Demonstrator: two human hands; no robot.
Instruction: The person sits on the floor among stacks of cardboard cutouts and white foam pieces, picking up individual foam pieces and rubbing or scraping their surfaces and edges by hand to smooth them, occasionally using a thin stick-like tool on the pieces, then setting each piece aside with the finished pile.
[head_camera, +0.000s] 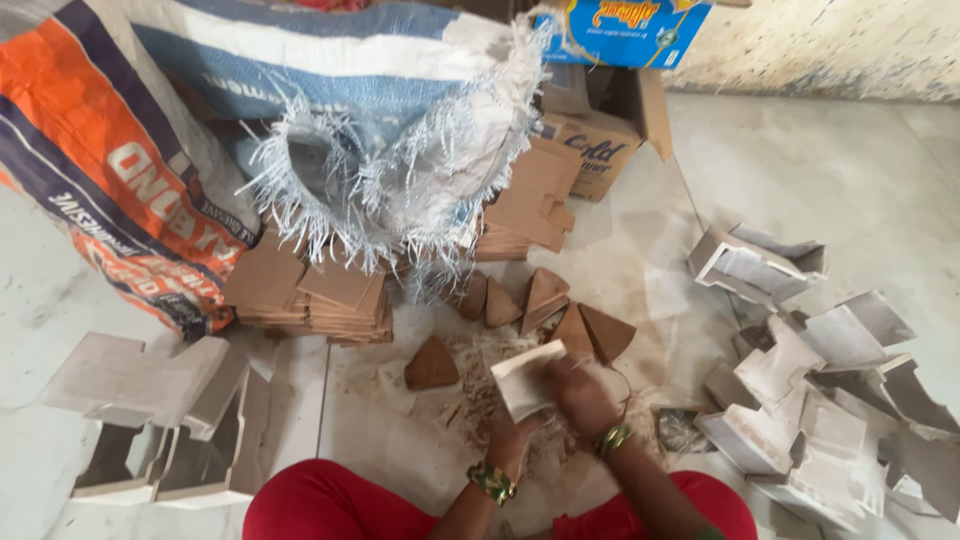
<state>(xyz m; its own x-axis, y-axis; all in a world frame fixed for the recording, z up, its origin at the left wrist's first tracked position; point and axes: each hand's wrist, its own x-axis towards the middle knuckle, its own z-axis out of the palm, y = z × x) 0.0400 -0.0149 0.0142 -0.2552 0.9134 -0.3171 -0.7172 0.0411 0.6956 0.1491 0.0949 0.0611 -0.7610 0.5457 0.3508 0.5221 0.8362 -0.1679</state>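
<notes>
I sit on the floor with red-clad knees at the bottom of the view. A small white folded cardboard box (527, 378) is held between both hands, low in the middle. My left hand (513, 437) grips it from below, and my right hand (580, 392) closes on its right side. Both wrists wear green and gold bangles. Brown cone-shaped clay pieces (432, 365) lie on the floor just beyond the box, with several more (545, 300) further back.
Stacks of flat brown cardboard (305, 290) lie under a frayed woven sack (330, 110). Assembled white boxes (810, 390) are heaped at right, more white boxes (160, 420) at left. Cardboard cartons (600, 140) stand at the back. Straw-like packing litter covers the floor near my hands.
</notes>
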